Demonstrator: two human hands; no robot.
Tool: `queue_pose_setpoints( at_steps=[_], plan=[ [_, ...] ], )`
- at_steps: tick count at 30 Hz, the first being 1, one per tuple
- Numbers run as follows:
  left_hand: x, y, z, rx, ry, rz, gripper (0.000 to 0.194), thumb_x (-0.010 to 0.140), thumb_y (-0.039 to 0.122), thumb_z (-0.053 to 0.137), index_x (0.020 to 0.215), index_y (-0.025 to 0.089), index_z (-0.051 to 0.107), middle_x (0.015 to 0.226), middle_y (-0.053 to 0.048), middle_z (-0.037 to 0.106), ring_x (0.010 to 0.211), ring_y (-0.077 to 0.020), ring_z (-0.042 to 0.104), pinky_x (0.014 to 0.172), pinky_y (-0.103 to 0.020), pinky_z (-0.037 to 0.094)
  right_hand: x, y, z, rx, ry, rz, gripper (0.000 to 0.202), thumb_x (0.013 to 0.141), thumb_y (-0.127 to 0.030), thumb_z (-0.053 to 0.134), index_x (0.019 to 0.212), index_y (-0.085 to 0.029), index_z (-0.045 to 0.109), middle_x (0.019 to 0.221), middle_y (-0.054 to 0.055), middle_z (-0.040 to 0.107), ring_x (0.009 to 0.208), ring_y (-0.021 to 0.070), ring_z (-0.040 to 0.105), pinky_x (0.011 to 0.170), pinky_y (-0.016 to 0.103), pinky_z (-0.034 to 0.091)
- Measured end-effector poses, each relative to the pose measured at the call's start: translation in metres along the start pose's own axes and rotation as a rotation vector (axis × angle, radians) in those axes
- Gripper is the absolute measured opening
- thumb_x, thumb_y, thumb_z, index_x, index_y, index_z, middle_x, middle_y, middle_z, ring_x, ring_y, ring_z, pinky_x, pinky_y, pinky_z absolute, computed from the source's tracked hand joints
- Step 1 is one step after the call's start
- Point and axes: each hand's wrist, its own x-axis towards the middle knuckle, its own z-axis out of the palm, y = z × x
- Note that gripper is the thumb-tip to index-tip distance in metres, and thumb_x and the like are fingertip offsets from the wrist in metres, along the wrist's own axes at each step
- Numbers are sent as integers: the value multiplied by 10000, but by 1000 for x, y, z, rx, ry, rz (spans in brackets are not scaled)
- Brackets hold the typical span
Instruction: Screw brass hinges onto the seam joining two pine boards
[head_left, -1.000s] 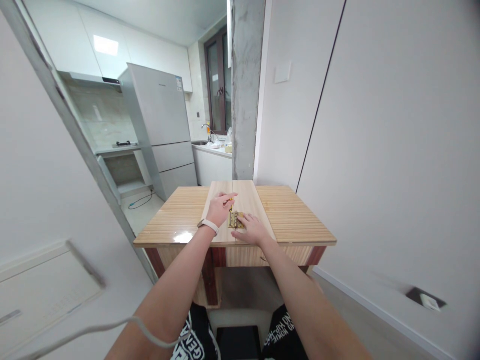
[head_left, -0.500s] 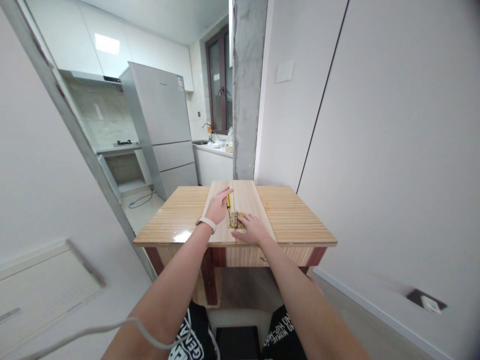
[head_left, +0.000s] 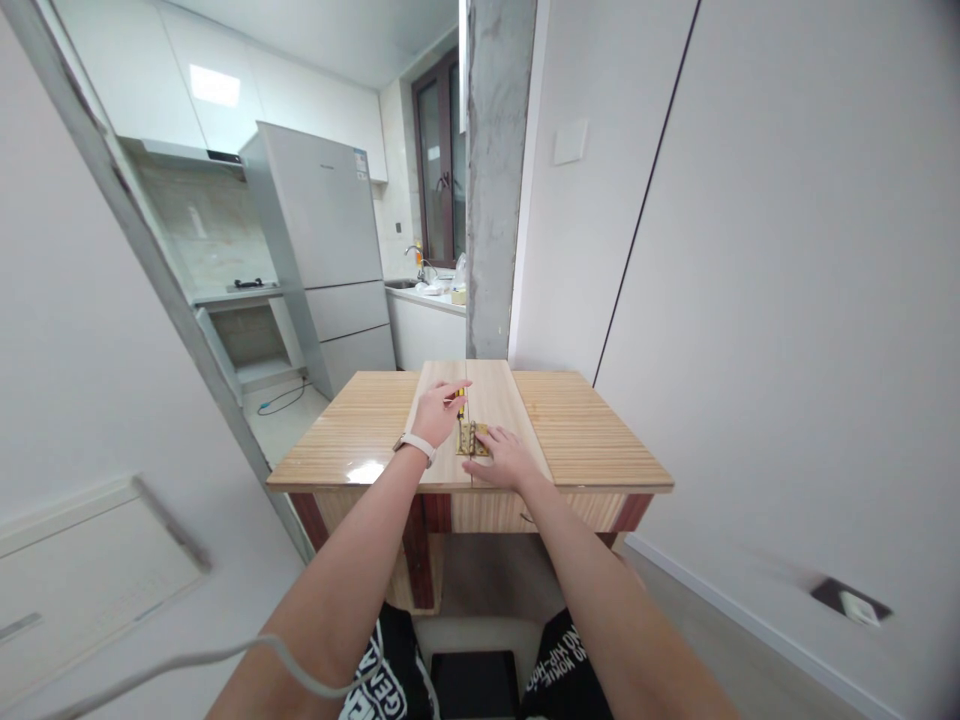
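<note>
My left hand (head_left: pixel 439 412) has its fingers closed around the yellow and black handle of a screwdriver (head_left: pixel 460 402), whose shaft points down at a brass hinge (head_left: pixel 466 440). The hinge lies flat and opened out across the seam between two pale wooden boards (head_left: pixel 491 385). My right hand (head_left: pixel 506 458) rests on the right board with its fingers spread, the fingertips touching the hinge's right leaf. Part of that leaf is covered by the fingers. Whether the screwdriver tip sits in a screw is too small to tell.
The boards lie across a striped wooden table (head_left: pixel 600 430) with a drawer below. A white cable (head_left: pixel 247 645) runs past my left forearm. Beyond the table stand a grey pillar (head_left: pixel 495 180) and a fridge (head_left: pixel 322 220). A white wall (head_left: pixel 787 300) is on the right.
My left hand has shifted slightly at the screwdriver handle, its fingers bent differently, and the handle stands at a slightly different angle. My right hand and the hinge stay in place.
</note>
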Motion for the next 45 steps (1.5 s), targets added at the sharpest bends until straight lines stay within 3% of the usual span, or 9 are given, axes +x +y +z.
queue_pose_setpoints(
  at_steps=[7,13,21,23,27,30,36,40,45],
  plan=[
    [3,-4,-1,3,-20,82,374,985,165,514,1312,228,685,1358,-85,664,1256,-201,623,1111,-379,487,-1,0,0,-3,20,-12,938,810,-869,496,1521,-257,499,1602,113,403,1490,328,312,1222,473,204],
    [3,-7,4,-77,-23,-28,356,973,171,543,1297,208,685,1186,-88,750,1083,-189,713,970,-348,574,-1,0,1,-5,27,-9,929,807,-865,508,1516,-266,503,1599,106,408,1490,326,313,1221,472,211],
    [0,-3,3,6,87,-8,289,902,275,695,1180,234,763,1069,-73,703,828,-150,701,795,-288,611,2,2,3,4,5,12,938,804,-864,514,1532,-273,486,1617,96,385,1498,332,293,1227,472,179],
    [-1,-1,2,7,76,7,303,932,276,657,1218,230,744,1123,-83,703,879,-162,708,828,-302,611,2,2,3,3,3,13,936,805,-860,517,1534,-273,483,1620,96,378,1499,333,290,1227,473,175],
    [0,1,2,11,25,77,331,985,219,548,1279,210,701,1345,-94,668,1206,-210,651,1059,-368,532,1,1,4,-4,25,-2,930,806,-861,511,1525,-273,493,1605,96,398,1486,325,312,1222,467,199],
    [1,-1,4,-1,-10,52,370,997,190,506,1335,197,656,1321,-90,696,1255,-203,634,1125,-393,479,0,1,4,-4,40,-5,934,801,-874,499,1518,-276,499,1595,91,413,1479,322,322,1218,468,211],
    [1,-9,8,-166,15,-50,352,978,183,542,1308,190,665,1184,-91,748,1064,-184,719,956,-346,575,-1,0,1,-9,32,-9,949,804,-883,483,1518,-257,500,1587,105,423,1477,323,325,1216,466,211],
    [-1,-6,7,-97,72,-12,269,937,215,637,1180,223,751,1146,-77,735,972,-167,711,882,-302,587,0,-1,1,-16,21,-13,962,806,-888,474,1519,-242,500,1602,114,404,1486,331,313,1222,464,194],
    [0,3,8,-18,48,21,252,917,285,686,1148,238,777,1051,-68,694,833,-147,683,746,-269,598,1,1,2,-9,22,-11,944,814,-870,490,1524,-248,493,1596,115,413,1487,337,311,1219,471,196]
  ],
)
